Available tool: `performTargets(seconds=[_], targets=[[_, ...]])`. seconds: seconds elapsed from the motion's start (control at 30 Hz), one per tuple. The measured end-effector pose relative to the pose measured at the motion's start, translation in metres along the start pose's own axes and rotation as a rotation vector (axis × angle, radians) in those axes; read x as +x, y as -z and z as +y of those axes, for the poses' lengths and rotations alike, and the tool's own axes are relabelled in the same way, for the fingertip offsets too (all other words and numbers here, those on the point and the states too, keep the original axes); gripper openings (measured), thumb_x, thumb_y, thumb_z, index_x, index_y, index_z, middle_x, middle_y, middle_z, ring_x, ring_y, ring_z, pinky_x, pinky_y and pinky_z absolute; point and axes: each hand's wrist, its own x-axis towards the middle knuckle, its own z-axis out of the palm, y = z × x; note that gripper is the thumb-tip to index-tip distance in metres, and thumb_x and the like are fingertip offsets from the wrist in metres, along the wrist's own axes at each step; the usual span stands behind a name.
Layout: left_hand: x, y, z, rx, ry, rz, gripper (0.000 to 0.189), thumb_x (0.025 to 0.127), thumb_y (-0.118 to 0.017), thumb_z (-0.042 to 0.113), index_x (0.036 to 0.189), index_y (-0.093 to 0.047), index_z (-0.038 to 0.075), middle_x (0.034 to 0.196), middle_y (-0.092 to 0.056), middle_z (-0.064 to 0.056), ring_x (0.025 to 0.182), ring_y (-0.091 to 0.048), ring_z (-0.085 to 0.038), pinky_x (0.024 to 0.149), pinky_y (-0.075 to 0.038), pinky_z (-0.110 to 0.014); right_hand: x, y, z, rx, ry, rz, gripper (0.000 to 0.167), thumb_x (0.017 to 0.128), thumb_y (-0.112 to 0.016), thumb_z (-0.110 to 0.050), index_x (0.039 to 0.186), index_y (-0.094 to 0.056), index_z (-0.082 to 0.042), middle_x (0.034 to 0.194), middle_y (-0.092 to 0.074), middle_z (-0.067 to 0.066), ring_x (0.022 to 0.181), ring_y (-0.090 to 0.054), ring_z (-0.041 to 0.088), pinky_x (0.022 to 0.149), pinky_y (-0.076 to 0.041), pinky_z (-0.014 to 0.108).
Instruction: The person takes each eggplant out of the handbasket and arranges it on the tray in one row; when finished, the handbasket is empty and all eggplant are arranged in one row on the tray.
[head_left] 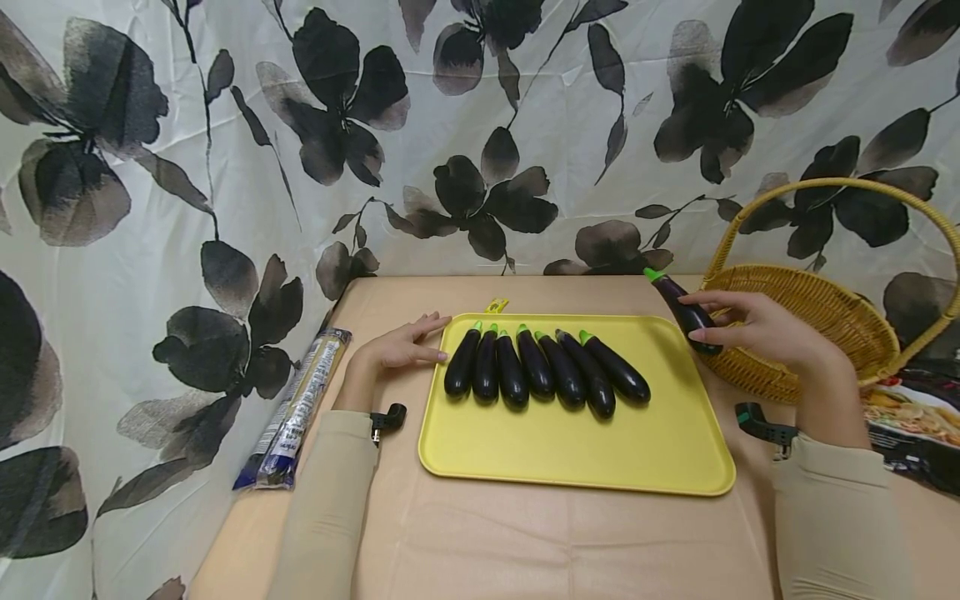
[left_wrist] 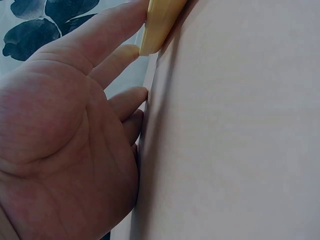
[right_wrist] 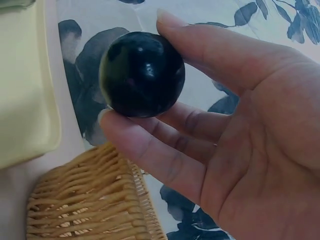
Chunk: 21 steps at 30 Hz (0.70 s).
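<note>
My right hand pinches a dark purple eggplant between thumb and fingers. It is tilted, its green stem end pointing up and away, above the tray's right edge and beside the wicker basket. In the right wrist view, the eggplant's round, glossy end faces the camera. Several more eggplants lie side by side on the yellow tray, stems toward the back. At the tray's left edge rests my left hand, fingers fairly straight; in the left wrist view its fingertips touch the tray rim.
The basket, with a tall arched handle, stands right of the tray. Long printed plastic packets lie along the table's left side. Other packages sit at the far right. Behind the table hangs a floral cloth.
</note>
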Motion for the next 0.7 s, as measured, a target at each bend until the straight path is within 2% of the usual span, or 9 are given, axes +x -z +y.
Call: performTargets(seconds=[0.17, 0.33, 0.47, 0.57, 0.7], targets=[[0.001, 0.0, -0.001, -0.019, -0.004, 0.0, 0.089, 0.089, -0.082, 0.043, 0.164, -0.036, 0.026, 0.177, -0.009, -0.006, 0.164, 0.005, -0.03, 0.131, 0.002, -0.06, 0.004, -0.006, -0.003, -0.002, 0.025, -0.04, 0.059, 0.097, -0.075, -0.034, 0.15, -0.056, -0.016, 0.142, -0.057, 0.021, 0.113, -0.061, 0.031, 0.079, -0.057, 0.022], [0.001, 0.0, -0.001, -0.021, -0.004, 0.001, 0.089, 0.089, -0.082, 0.042, 0.164, -0.036, 0.025, 0.177, -0.009, -0.007, 0.164, 0.005, -0.029, 0.131, 0.002, -0.06, 0.009, -0.013, -0.007, -0.025, 0.038, -0.064, 0.058, 0.097, -0.076, -0.034, 0.149, -0.057, -0.016, 0.139, -0.061, 0.02, 0.11, -0.062, 0.03, 0.08, -0.055, 0.024], [0.0, 0.0, 0.0, -0.018, -0.007, 0.0, 0.089, 0.09, -0.082, 0.042, 0.164, -0.036, 0.025, 0.177, -0.009, -0.007, 0.164, 0.005, -0.029, 0.131, 0.001, -0.059, 0.015, -0.02, -0.008, 0.009, 0.054, -0.126, 0.058, 0.095, -0.078, -0.028, 0.147, -0.058, -0.013, 0.129, -0.064, 0.019, 0.09, -0.064, 0.022, 0.071, -0.057, 0.028], [0.001, -0.001, -0.001, -0.02, -0.007, 0.0, 0.089, 0.09, -0.082, 0.04, 0.164, -0.035, 0.024, 0.177, -0.009, -0.007, 0.164, 0.005, -0.03, 0.131, 0.001, -0.06, 0.018, -0.024, -0.009, 0.057, 0.052, -0.177, 0.057, 0.095, -0.078, -0.025, 0.147, -0.058, -0.012, 0.124, -0.064, 0.018, 0.071, -0.06, 0.021, 0.064, -0.057, 0.03], [0.002, -0.001, -0.001, -0.022, -0.007, 0.001, 0.088, 0.091, -0.081, 0.036, 0.164, -0.034, 0.021, 0.177, -0.007, -0.009, 0.164, 0.007, -0.031, 0.13, 0.003, -0.061, 0.02, -0.029, -0.01, 0.068, 0.061, -0.205, 0.056, 0.094, -0.078, -0.023, 0.146, -0.059, -0.01, 0.124, -0.064, 0.018, 0.068, -0.06, 0.024, 0.062, -0.056, 0.031]])
